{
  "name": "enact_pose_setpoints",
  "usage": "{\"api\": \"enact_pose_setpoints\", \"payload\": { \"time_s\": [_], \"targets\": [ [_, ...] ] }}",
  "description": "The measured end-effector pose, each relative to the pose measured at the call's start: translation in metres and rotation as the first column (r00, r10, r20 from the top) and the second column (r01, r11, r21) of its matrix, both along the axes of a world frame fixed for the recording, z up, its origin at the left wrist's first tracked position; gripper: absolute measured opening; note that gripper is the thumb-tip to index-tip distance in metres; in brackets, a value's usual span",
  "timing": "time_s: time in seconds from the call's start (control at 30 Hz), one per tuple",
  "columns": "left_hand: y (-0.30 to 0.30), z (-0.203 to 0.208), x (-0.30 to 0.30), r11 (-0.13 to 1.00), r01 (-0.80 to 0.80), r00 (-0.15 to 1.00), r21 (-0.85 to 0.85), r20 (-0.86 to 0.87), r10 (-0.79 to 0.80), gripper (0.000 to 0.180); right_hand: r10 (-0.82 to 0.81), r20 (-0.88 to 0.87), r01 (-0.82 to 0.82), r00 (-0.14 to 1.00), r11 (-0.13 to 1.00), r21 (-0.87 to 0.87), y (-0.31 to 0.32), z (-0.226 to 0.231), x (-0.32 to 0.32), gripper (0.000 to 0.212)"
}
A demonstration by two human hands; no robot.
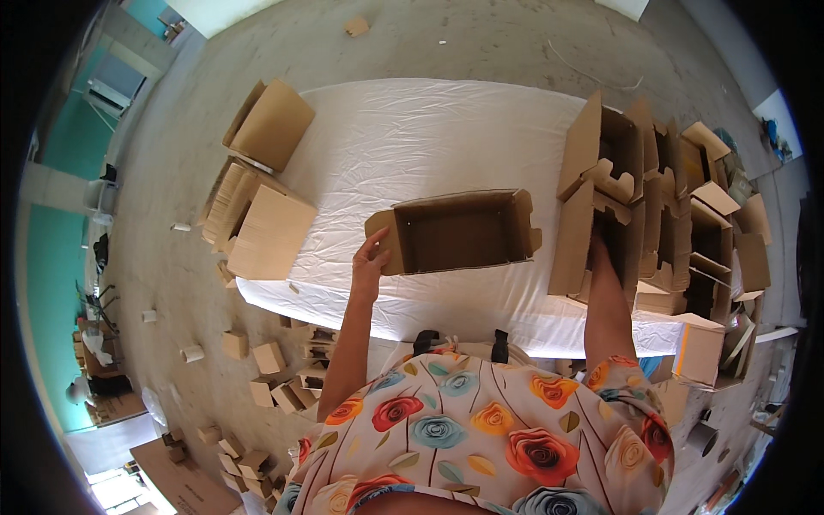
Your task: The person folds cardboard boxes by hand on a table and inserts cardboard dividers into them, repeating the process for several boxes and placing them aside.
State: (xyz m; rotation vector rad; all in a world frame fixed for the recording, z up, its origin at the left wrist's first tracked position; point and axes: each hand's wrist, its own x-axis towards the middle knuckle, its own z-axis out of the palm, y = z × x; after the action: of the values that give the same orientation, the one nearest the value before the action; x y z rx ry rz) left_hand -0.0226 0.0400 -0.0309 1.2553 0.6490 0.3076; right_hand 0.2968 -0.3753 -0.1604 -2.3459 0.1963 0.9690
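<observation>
An open brown cardboard box (468, 268) lies across the middle of the table, its hollow inside facing up. My left hand (371, 256) grips the end flap at its left side, thumb and fingers closed on the cardboard. Off to the right, my right arm reaches into another open cardboard box (571, 249) in the stacked group. The fingers of my right hand (598, 246) are hidden in the shadow inside that box, so what they touch does not show.
A white cloth (429, 129) covers the table. Several open boxes (665, 232) crowd its right end, and flattened or folded cartons (273, 232) stand at its left end. Several small boxes (269, 358) lie on the floor at the lower left.
</observation>
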Motion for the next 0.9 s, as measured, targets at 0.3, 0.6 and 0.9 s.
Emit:
{"api": "enact_pose_setpoints", "payload": {
  "time_s": [0.3, 0.6, 0.9],
  "targets": [
    [0.001, 0.004, 0.002, 1.0, 0.021, 0.999, 0.0, -0.048, -0.021, 0.047, -0.042, -0.052, 0.045, 0.998, 0.998, 0.054, -0.006, -0.001, 0.002, 0.053],
    [0.002, 0.007, 0.006, 0.999, 0.003, 0.999, 0.038, -0.035, -0.002, 0.046, -0.15, -0.046, 0.157, 0.988, 0.957, 0.244, -0.01, -0.004, -0.013, 0.055],
    [0.004, -0.001, 0.002, 1.0, 0.023, 0.999, 0.008, -0.027, -0.023, 0.046, -0.088, 0.751, -0.011, 0.654, 0.992, 0.126, 0.026, 0.219, -0.118, 0.061]
  ]
}}
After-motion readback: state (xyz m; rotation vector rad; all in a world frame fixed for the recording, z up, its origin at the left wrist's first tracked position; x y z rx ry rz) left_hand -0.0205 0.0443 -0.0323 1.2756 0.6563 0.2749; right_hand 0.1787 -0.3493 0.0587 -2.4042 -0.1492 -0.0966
